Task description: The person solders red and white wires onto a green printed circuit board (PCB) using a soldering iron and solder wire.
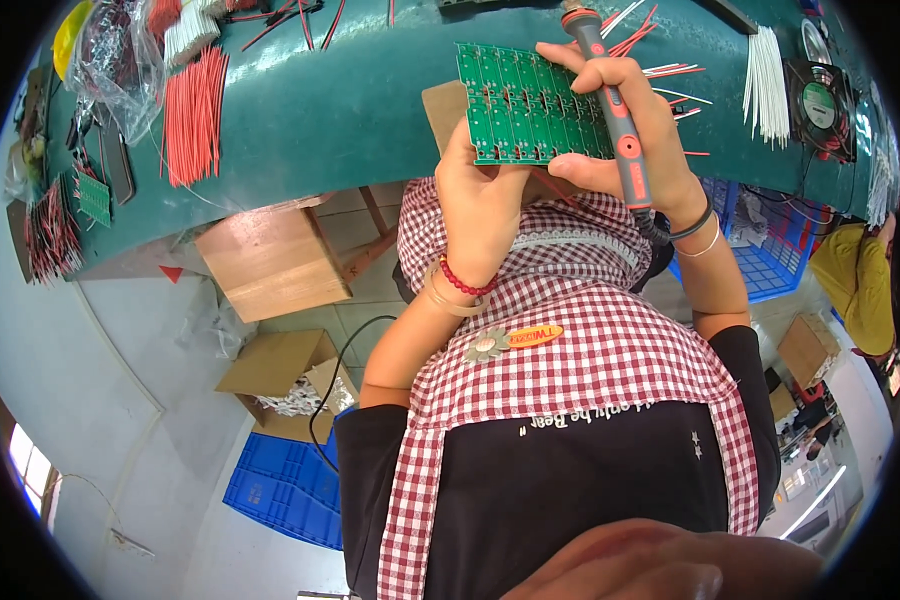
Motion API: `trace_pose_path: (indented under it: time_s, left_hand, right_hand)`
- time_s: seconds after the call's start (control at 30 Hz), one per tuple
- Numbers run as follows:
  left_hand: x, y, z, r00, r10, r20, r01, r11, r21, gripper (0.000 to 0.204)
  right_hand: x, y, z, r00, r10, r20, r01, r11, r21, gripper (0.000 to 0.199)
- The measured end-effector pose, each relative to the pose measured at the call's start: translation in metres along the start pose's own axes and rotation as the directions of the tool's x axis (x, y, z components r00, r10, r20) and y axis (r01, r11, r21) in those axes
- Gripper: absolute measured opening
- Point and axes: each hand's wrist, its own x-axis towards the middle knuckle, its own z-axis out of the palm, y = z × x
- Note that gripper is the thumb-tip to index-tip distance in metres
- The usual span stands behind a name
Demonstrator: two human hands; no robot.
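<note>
A green circuit board panel [525, 100], divided into several small repeated boards, is held tilted over the near edge of the green bench. My left hand [475, 205] grips its near left corner, with the thumb along the left edge. Around a grey and red soldering iron [622, 130], my right hand [662, 135] is closed; the iron's tip end points away from me, beyond the board. Fingers of that same hand also touch the board's right side. Red and white wires [670, 72] stick out past the board on the right. Behind its left edge shows a brown cardboard piece [442, 112].
Bundled red wires [195, 115] and a clear plastic bag [120, 60] lie on the bench's left. White wires [767, 85] and a black fan [820, 108] are at right. Below are a wooden stool [275, 262], a cardboard box [280, 370] and a blue crate [770, 270].
</note>
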Motion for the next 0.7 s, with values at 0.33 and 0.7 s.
trace_pose_path:
  time_s: [0.33, 0.7]
  left_hand:
    - [0.008, -0.006, -0.002, 0.953, 0.301, 0.043, -0.303, 0.931, 0.204, 0.034]
    - [0.016, -0.009, -0.006, 0.904, 0.386, 0.186, -0.423, 0.873, 0.243, 0.041]
  right_hand:
    - [-0.014, -0.022, -0.028, 0.984, -0.051, -0.171, 0.043, 0.998, -0.053, 0.07]
    - [-0.053, -0.057, -0.046, 0.933, 0.15, -0.328, -0.088, 0.977, 0.195, 0.027]
